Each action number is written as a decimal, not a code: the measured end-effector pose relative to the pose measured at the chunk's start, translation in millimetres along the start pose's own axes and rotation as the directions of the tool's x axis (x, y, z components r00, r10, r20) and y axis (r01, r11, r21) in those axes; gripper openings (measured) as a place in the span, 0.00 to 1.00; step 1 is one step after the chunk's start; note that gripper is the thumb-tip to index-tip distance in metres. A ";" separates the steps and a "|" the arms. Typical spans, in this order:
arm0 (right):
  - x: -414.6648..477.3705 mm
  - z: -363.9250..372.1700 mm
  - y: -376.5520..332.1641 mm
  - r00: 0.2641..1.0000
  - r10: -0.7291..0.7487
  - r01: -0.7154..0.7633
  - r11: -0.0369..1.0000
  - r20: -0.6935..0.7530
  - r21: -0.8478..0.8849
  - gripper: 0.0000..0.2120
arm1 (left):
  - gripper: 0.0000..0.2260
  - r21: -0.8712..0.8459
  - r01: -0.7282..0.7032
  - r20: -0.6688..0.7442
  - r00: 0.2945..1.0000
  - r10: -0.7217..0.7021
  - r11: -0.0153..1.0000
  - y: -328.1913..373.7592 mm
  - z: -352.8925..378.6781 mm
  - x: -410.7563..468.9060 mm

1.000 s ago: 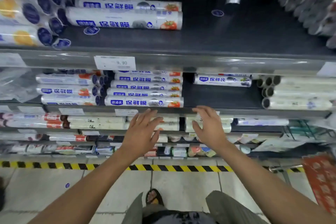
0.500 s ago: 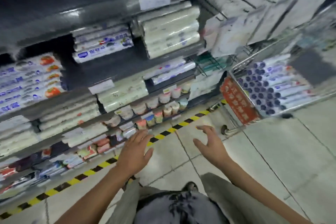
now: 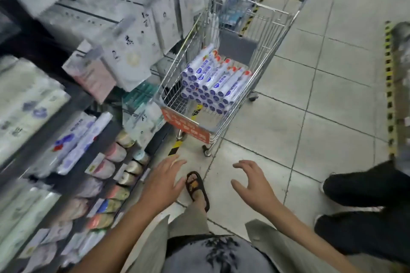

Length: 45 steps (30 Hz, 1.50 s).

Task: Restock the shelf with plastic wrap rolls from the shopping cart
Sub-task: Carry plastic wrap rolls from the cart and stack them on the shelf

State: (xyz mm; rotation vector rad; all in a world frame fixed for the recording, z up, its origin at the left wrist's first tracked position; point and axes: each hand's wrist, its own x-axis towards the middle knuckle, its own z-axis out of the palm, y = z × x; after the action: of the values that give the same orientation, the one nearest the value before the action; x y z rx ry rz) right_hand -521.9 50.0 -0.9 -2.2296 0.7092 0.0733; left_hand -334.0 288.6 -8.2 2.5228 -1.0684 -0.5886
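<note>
A metal shopping cart [image 3: 275, 51] stands ahead on the tiled floor, close to the shelf. Inside it lies a stack of white plastic wrap rolls [image 3: 213, 82] with blue end caps facing me. The shelf [image 3: 73, 104] runs along the left, blurred, holding more wrapped rolls and packets. My left hand [image 3: 164, 182] and my right hand [image 3: 253, 182] hover above the floor, well short of the cart. Both hold nothing; the left's fingers are straight, the right's spread and slightly bent.
Another person's dark trouser legs and shoes [image 3: 363, 201] stand at the right. My sandalled foot [image 3: 197, 188] is between my hands. Yellow-black tape [image 3: 389, 86] marks the floor at right. White hanging packets [image 3: 133, 51] jut from the shelf beside the cart.
The view has swung right, away from the shelf and onto the cart. Both hands came off the shelf edge and lowered, still holding nothing.
</note>
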 end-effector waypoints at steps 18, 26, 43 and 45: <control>265.8 -129.0 18.3 0.995 0.080 -0.082 0.996 -0.053 -0.045 0.18 | 0.23 -0.039 -0.108 0.126 0.986 0.112 0.993 40.8 -57.3 335.9; 429.9 -151.4 6.3 0.971 -0.089 0.122 0.982 0.220 -0.143 0.18 | 0.25 -0.157 0.147 0.086 0.987 -0.134 0.977 24.5 -59.9 391.3; 751.1 -64.6 -36.4 0.662 -0.193 0.615 0.692 0.724 -0.378 0.26 | 0.24 -0.280 0.623 -0.029 0.755 -0.655 0.731 62.5 -42.2 420.3; 767.5 -46.0 -48.1 0.634 -0.202 0.659 0.646 0.747 -0.384 0.28 | 0.25 -0.303 0.658 -0.018 0.719 -0.694 0.690 67.3 -43.5 420.9</control>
State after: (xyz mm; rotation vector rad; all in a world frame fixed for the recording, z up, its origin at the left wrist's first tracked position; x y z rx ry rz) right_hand 141.8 -314.6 -142.5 -2.6857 -0.3868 0.9193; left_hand -86.7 -59.7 -41.5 2.5977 0.0623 -0.6774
